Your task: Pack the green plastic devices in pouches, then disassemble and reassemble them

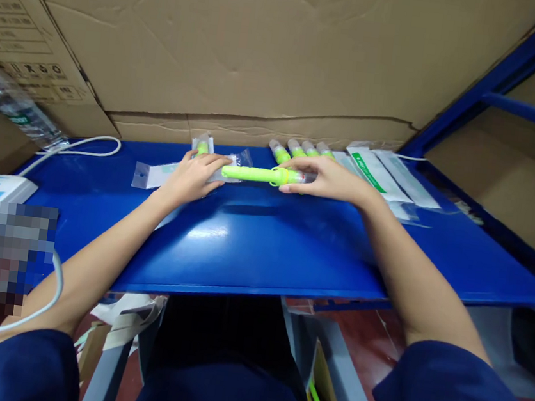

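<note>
A yellow-green light stick [250,173], like a slim flashlight with a clear end, lies level between my hands just above the blue tabletop. My right hand [325,178] is closed round its clear end, thumb below and fingers above. At the other end, my left hand [193,176] has curled fingertips and thumb on the handle's tip. Behind and beneath the left hand lies a clear plastic bag with a white card [154,175]. Another yellow-green light stick [203,147] shows partly behind that hand. Several more light sticks [297,149] lie in a row behind my right hand.
White packets with green print [368,169] lie at the back right. A white power strip [1,188] with a looping cord stands at the left edge, near a clear plastic bottle [21,111]. Cardboard [265,52] walls the back; a blue metal frame [482,96] rises on the right.
</note>
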